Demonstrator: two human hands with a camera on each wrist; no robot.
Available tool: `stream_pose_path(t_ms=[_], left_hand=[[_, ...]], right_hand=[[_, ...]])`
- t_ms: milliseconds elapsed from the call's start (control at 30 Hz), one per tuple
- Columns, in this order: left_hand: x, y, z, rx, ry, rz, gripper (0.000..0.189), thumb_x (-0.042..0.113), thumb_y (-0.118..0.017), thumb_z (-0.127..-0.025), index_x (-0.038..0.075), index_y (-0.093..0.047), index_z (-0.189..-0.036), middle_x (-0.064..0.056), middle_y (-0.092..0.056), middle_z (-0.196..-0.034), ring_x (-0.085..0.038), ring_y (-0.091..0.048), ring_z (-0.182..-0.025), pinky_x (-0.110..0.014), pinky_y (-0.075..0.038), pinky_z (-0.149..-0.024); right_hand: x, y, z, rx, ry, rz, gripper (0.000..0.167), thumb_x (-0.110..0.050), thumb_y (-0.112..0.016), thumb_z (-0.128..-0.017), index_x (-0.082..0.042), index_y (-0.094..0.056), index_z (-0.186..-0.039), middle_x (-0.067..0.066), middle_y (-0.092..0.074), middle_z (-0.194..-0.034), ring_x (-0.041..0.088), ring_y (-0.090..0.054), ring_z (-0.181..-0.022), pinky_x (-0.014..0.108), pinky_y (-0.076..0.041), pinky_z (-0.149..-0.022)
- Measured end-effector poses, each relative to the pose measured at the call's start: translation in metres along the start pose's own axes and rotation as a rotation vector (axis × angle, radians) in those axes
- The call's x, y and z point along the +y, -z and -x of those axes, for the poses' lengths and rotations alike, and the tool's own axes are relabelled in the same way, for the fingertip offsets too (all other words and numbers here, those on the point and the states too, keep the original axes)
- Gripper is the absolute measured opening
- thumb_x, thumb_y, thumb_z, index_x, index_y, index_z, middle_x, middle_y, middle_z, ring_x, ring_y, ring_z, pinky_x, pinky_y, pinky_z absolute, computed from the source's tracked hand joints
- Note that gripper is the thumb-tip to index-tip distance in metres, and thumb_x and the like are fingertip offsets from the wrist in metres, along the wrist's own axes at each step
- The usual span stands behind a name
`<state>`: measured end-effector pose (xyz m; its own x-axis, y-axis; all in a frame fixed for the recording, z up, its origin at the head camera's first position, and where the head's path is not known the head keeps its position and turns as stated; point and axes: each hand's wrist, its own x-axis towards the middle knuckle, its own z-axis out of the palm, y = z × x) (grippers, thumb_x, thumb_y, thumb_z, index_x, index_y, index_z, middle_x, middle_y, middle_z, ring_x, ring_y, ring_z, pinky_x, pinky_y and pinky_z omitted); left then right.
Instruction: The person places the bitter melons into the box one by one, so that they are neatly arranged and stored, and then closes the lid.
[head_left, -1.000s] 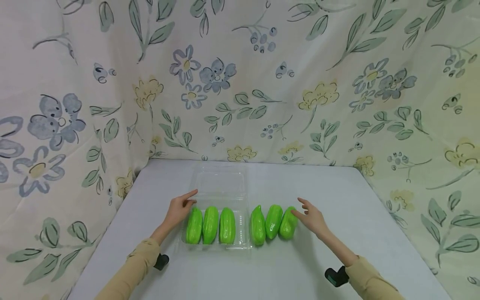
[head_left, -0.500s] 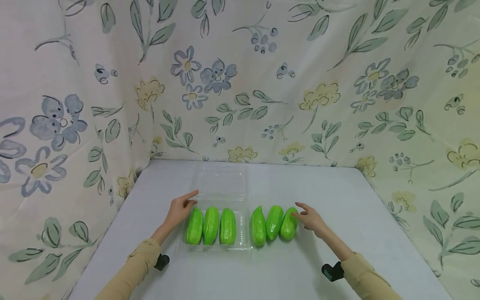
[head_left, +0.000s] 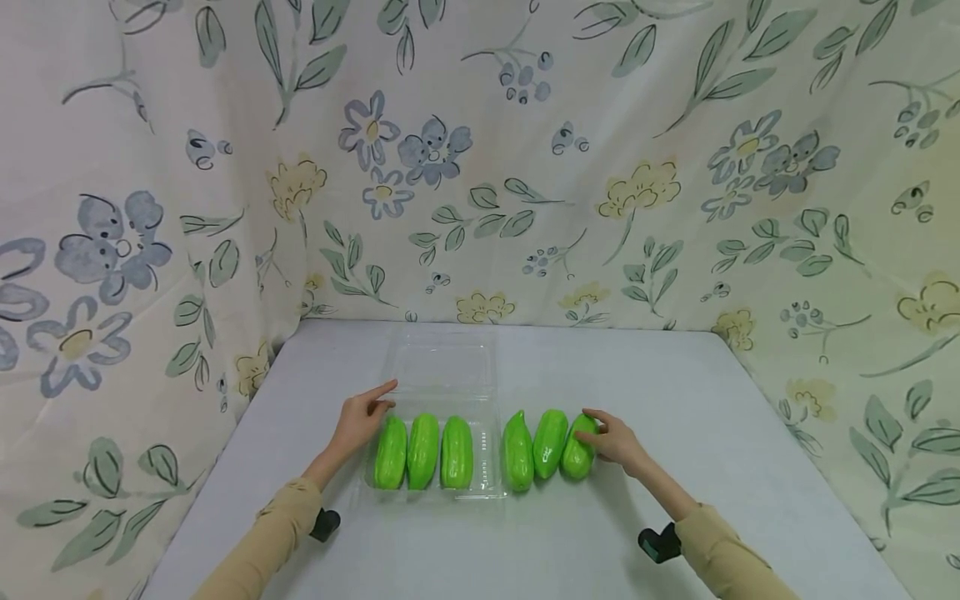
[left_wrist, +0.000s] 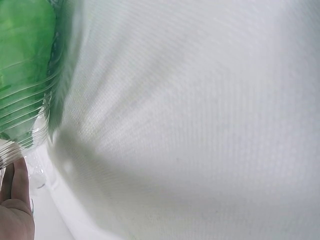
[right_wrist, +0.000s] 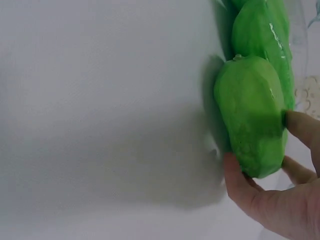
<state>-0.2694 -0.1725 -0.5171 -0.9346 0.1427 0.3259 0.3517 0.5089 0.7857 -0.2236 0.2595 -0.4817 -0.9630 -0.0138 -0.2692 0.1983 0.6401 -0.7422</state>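
My left hand [head_left: 358, 421] rests at the back left corner of a clear plastic clamshell box [head_left: 486, 454], whose lid [head_left: 442, 367] lies folded back. In the left wrist view its straight fingers [left_wrist: 20, 182] touch the ribbed corner. Three plump green elongated vegetables [head_left: 423, 452] lie side by side in the box. Three more form a row to its right: the left one [head_left: 518, 454], the middle one [head_left: 551, 442] and the rightmost one [head_left: 576, 458]. My right hand [head_left: 621, 446] grips the far end of the rightmost vegetable [right_wrist: 252, 115], thumb and fingers on opposite sides.
A white table [head_left: 637, 367] carries everything. Floral cloth [head_left: 480, 250] hangs behind it and along both sides. Each wrist bears a black camera, the left one [head_left: 325, 525] near the box and the right one [head_left: 660, 546] by the sleeve.
My right hand has come left and down onto the rightmost vegetable, and its fingers have closed round the far end. The left hand and the box have stayed in place.
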Motion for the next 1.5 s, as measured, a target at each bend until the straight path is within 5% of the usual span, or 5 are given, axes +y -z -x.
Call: stream_pose_path(t_ms=[1500], left_hand=[[0.0008, 0.0005, 0.0015, -0.006, -0.016, 0.011, 0.04, -0.006, -0.053, -0.091, 0.004, -0.059, -0.129, -0.025, -0.07, -0.098, 0.001, -0.027, -0.04, -0.02, -0.03, -0.041]], right_hand=[[0.0012, -0.0041, 0.0085, 0.039, -0.024, -0.083, 0.058, -0.018, -0.064, -0.09, 0.002, -0.041, -0.139, 0.038, -0.048, -0.127, 0.038, -0.06, -0.105, 0.039, -0.056, -0.076]])
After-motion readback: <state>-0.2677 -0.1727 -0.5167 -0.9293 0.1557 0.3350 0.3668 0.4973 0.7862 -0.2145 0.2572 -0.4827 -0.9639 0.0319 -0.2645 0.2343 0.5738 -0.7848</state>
